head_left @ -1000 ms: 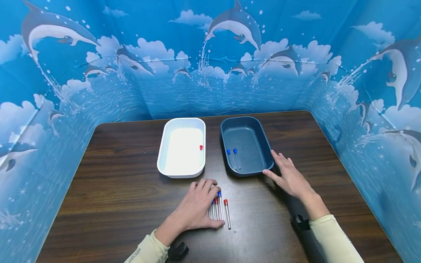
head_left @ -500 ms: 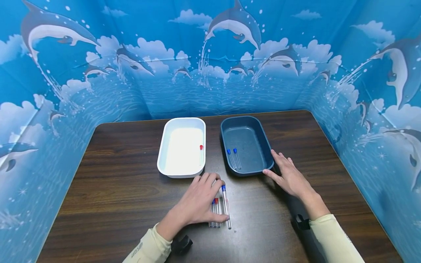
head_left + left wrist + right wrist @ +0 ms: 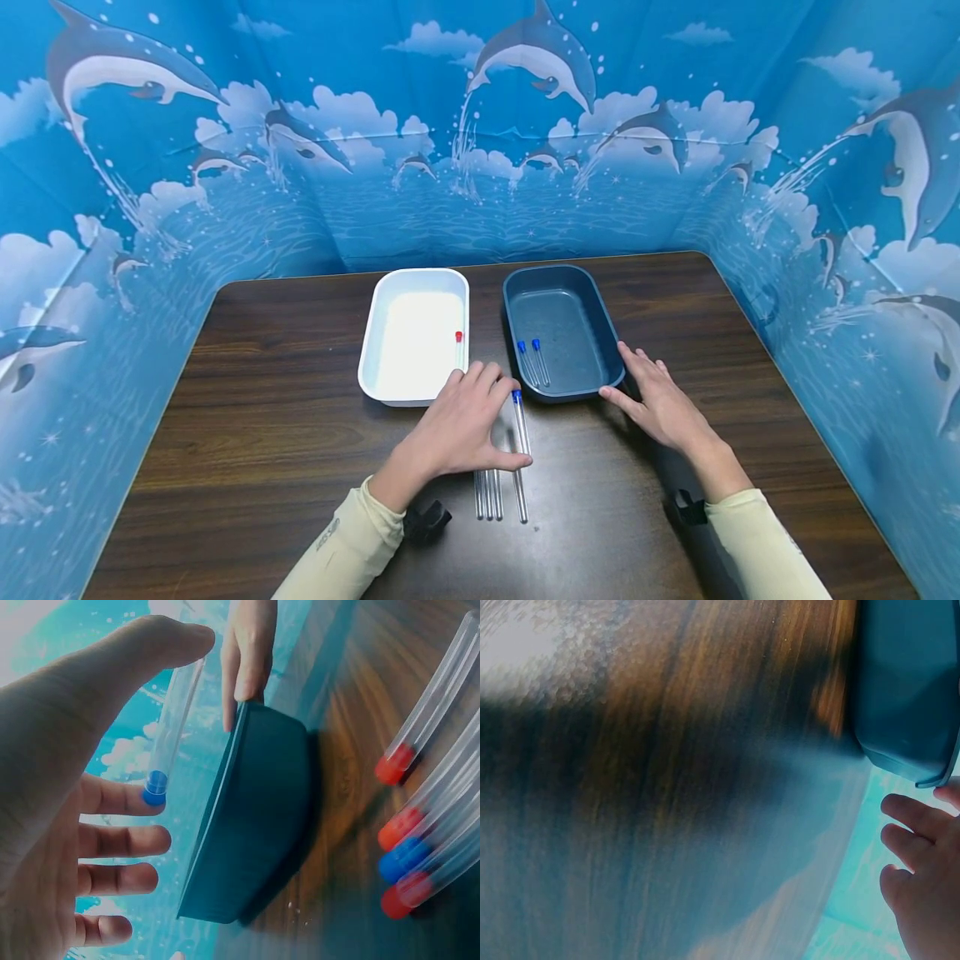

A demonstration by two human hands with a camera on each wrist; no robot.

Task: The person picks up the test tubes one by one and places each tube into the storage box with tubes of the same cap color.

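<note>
My left hand (image 3: 459, 429) pinches a clear test tube with a blue cap (image 3: 174, 720), index finger at the cap and thumb at the other end. It is raised above the table, short of the dark blue tray (image 3: 581, 333). Below the hand, several more test tubes (image 3: 489, 497) lie side by side, their caps hidden in the head view. The left wrist view shows red caps (image 3: 395, 765) and a blue cap (image 3: 405, 859) among them. My right hand (image 3: 663, 408) rests its outstretched fingers and thumb against the dark tray's near right corner.
Two blue-capped tubes (image 3: 542, 363) lie inside the dark tray. To its left stands a white tray (image 3: 408, 333) holding one red-capped tube (image 3: 459, 346). A dolphin-print curtain (image 3: 480, 217) surrounds the wooden table (image 3: 285, 400).
My left hand has picked the blue-capped test tube out of the row and carried it up, away from me and slightly right. My right hand has stayed at the dark tray.
</note>
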